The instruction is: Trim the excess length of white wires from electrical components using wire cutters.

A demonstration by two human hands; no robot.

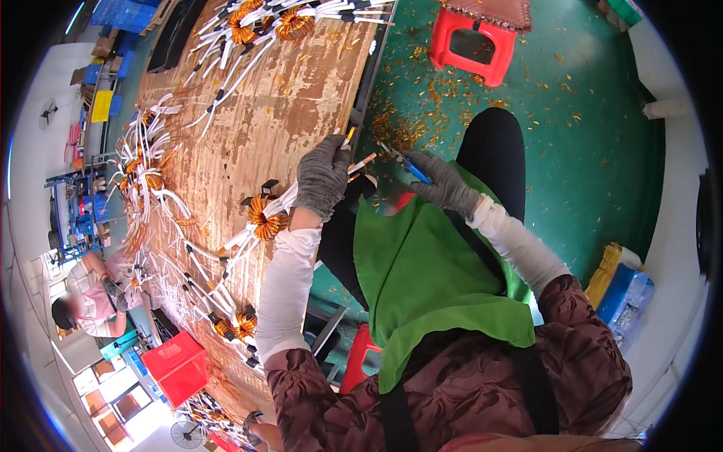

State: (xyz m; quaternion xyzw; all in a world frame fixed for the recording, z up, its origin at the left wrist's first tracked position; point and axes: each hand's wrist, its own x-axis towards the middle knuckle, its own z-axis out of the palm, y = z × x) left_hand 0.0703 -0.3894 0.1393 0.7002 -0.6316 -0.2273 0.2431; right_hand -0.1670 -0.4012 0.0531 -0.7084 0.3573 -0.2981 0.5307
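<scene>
**Gloved hands held coil leads and blue-handled pliers beside a worn bench**

The left hand (322, 178), in a grey knit glove, had its fingers closed around white-sleeved leads (284, 202) at the edge of the wooden workbench (263, 113). Bare copper ends (364, 163) stuck out past the glove, toward the right hand. The leads ran back to a copper-wound toroidal coil (266, 218), which lay on the bench just left of that wrist.

The right hand (446, 183), gloved alike, gripped the blue-handled pliers (418, 172); their tips pointed toward the copper ends, apart from them. Whether the tips were parted was too small to tell.

Both hands were above the near side of a green apron (437, 279). More coils (295, 25) with white leads lay at the bench's far end. Gold-coloured scraps (407, 124) littered the green floor (580, 166) near a red stool (497, 66). Across the bench, a co-worker (96, 299) in grey gloves sat or stood.
</scene>
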